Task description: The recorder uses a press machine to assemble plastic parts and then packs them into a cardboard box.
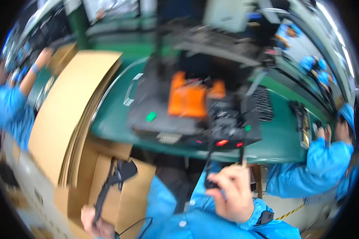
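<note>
In my left hand (96,224), at the lower left, is a slim black bent-stemmed device (116,175) with a wide flat head. It is held up in front of an open cardboard box, and a thin black cable runs near the hand. My right hand (232,194) is curled at the front of a dark bench machine (163,123), its fingers closed around the end of a black two-armed lever handle (210,159). Blur hides the exact grip. Orange blocks (189,99) sit on the machine, and red lights glow along its front.
A tall stack of flat cardboard (75,95) leans at the left above the open carton (125,195). The machine stands on a green-topped table (285,137) beside a black keyboard (263,104). Co-workers in blue sit to the left (14,103) and right (313,167).
</note>
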### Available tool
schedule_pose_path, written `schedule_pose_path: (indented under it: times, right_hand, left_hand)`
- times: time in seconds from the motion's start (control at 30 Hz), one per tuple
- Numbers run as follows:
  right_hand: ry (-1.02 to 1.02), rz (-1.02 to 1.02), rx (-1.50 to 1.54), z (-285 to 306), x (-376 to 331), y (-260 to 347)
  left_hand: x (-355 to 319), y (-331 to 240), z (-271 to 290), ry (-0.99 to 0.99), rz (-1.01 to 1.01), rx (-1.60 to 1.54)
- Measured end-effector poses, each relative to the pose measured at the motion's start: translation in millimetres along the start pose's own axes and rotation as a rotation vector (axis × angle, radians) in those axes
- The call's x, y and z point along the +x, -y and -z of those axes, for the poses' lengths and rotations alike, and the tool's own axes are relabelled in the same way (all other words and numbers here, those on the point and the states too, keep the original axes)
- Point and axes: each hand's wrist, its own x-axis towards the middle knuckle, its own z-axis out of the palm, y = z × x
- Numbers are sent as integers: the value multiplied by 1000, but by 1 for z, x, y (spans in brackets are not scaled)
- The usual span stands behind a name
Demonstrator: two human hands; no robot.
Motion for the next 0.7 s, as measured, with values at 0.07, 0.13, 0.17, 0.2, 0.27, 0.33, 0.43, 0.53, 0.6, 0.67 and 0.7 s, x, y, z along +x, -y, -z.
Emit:
schedule_pose_path:
  times: [0.07, 0.13, 0.17, 0.2, 0.27, 0.33, 0.43, 0.53, 0.6, 0.67, 0.7]
  right_hand:
    - [-12, 14, -64, -19, 11, 3]
    - [-130, 39, -133, -25, 12, 8]
    - [-135, 60, -165, -23, 22, 7]
    - [-131, 48, -155, -31, 27, 8]
    - [-115, 38, -141, -45, 35, 10]
    - [-107, 55, -149, -50, 40, 9]
    - [-142, 71, -188, -41, 45, 13]
    - [-88, 104, -236, -40, 57, 12]
    - [-52, 96, -85, -45, 68, 7]
    - [-84, 36, -102, -47, 67, 2]
    - [-91, 30, -65, -43, 71, 5]
  left_hand:
    - [-30, 10, 18, 155, 103, 243]
    - [-54, 31, 25, 244, 149, 308]
    - [-57, 38, 27, 248, 176, 341]
    - [-60, 44, 33, 319, 297, 396]
    - [-77, 69, 42, 295, 426, 481]
    - [-98, 108, 48, 340, 594, 449]
    - [-146, 207, 30, 547, 696, 355]
    - [-213, 284, 14, 798, 1106, 130]
    - [-364, 378, 38, 699, 1040, -258]
    - [-322, 358, -25, 811, 1367, -150]
    - [-350, 372, -28, 731, 1246, -127]
